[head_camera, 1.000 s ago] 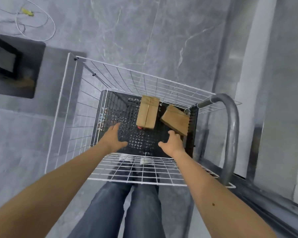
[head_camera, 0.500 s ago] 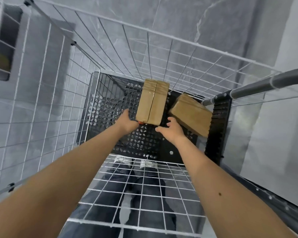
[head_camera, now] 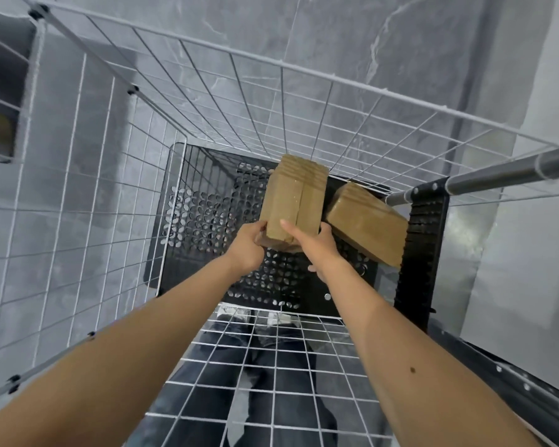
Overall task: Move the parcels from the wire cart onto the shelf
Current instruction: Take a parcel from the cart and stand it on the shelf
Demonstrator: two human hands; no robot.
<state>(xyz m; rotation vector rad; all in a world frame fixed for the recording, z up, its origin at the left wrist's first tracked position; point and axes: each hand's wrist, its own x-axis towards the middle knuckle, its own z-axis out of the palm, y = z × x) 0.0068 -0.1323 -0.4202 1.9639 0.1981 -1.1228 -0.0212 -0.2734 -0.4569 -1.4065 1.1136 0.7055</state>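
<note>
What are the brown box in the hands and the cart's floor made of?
The held parcel looks like matte brown cardboard, with a taped seam down its top. The cart floor looks like black plastic or painted metal, punched with holes; which one is unclear. The cart walls look like white coated wire.

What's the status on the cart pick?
Left hand and right hand both gripping the taped parcel. Second parcel leaning at its right, close. Wire cart walls all around.

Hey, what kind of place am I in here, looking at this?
Probably a stockroom or parcel-handling area, though little of the room shows. The clues: a white wire cart with a black perforated base, two brown taped parcels in it, and a grey marbled tile floor.
</note>
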